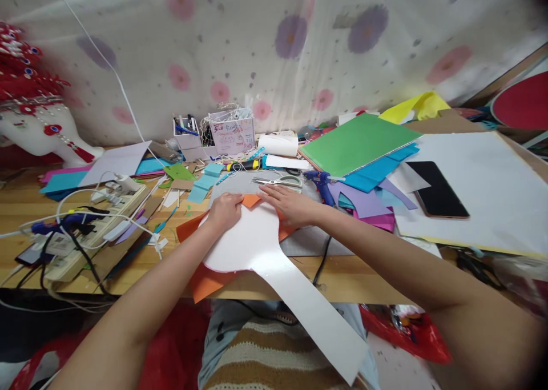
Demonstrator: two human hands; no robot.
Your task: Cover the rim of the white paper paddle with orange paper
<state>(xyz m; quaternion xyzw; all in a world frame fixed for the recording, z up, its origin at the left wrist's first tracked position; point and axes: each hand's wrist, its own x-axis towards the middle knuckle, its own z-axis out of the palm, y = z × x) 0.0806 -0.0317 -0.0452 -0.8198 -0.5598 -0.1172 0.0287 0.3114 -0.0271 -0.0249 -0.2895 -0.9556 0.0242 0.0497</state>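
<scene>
A white board cutout (244, 236) with a rounded head and a long handle lies tilted in front of me, its handle reaching past the table's front edge over my lap. Beneath its head is an orange sheet (209, 281), and a small orange flap is folded over the head's far edge. My left hand (226, 212) is closed at that edge, its fingers pressed together at the left side of the flap. Flat and stretched out, my right hand (285, 204) rests on the right side of the edge. Just beyond it lie scissors (278, 181) on a grey mat (231, 184).
A blue glue gun (323, 187) stands right of the mat, near a green sheet (359, 144) and a black phone (436, 189). Left are a power strip (98, 230) with tangled cables and paper scraps. A pen box (186, 133) stands at the back.
</scene>
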